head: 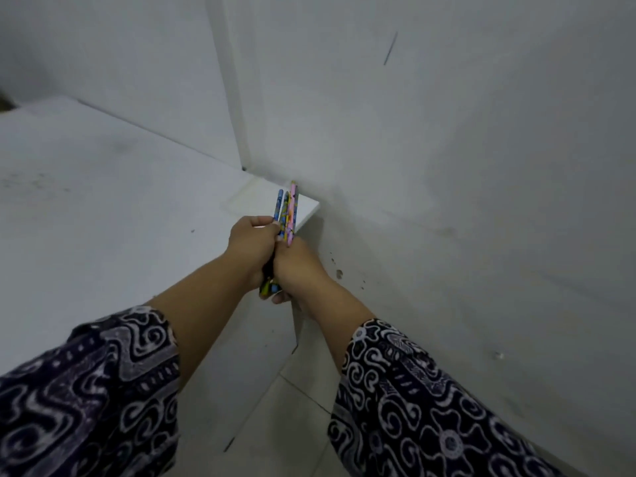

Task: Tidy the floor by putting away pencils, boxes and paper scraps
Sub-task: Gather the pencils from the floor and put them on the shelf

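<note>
Several pencils (285, 215) bunched – left hand (253, 247), right hand (297, 266) both clenched round mid-shafts | light, stiff, slippery – grip near middle, over white bench (103, 187).

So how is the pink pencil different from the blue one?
The pink pencil reaches higher out of the hands than the blue pencil. The pink pencil sits on the right of the bunch, next to the right hand; the blue pencil sits on the left, by the left hand. Both are patterned, both point up toward the wall corner, and both hands grip them together.
</note>
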